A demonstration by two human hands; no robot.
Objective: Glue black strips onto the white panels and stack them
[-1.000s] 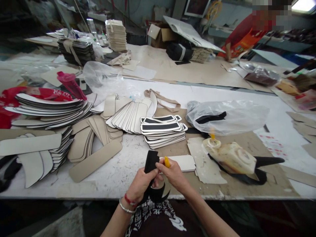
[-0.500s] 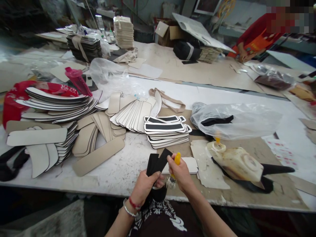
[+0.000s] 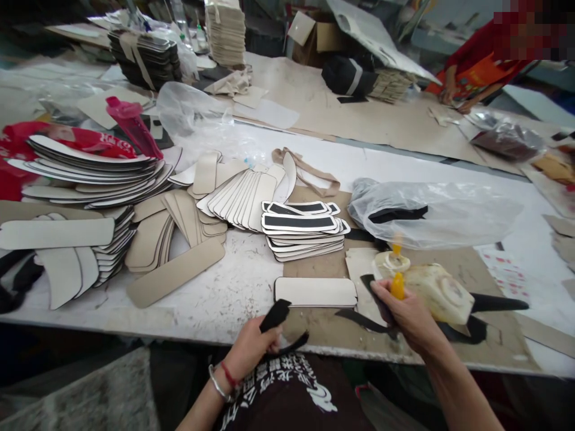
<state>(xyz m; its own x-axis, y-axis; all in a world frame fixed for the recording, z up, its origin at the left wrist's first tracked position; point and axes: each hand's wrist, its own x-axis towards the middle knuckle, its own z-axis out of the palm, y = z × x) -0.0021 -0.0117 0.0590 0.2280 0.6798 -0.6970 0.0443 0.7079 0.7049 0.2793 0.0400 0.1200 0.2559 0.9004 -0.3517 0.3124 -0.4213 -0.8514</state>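
Note:
My left hand (image 3: 257, 342) is closed around a black fabric strip (image 3: 275, 316), whose other end curls below the fingers near the table's front edge. My right hand (image 3: 411, 314) grips a yellow-handled brush (image 3: 398, 286), its bristle end mostly hidden, together with another black strip (image 3: 363, 320). Between the hands lies a flat cream panel (image 3: 314, 291) with rounded corners. Behind it is a pile of white panels (image 3: 305, 248), the top ones bearing a black strip (image 3: 299, 222). A stained plastic glue container (image 3: 449, 299) lies just beyond my right hand, with a yellow piece (image 3: 396, 246) at its opening.
Fanned cream and beige panels (image 3: 242, 200) and curved stacks (image 3: 90, 173) cover the left side. A clear plastic bag (image 3: 449, 209) lies behind the container. A pink bottle (image 3: 132, 126) leans at the left. Another person's hands (image 3: 449, 96) work at the far right table.
My hands have moved apart. The right went rightward with the brush and a black strip; the left stayed low with black strip. The cream panel is now uncovered, and the view shifted slightly.

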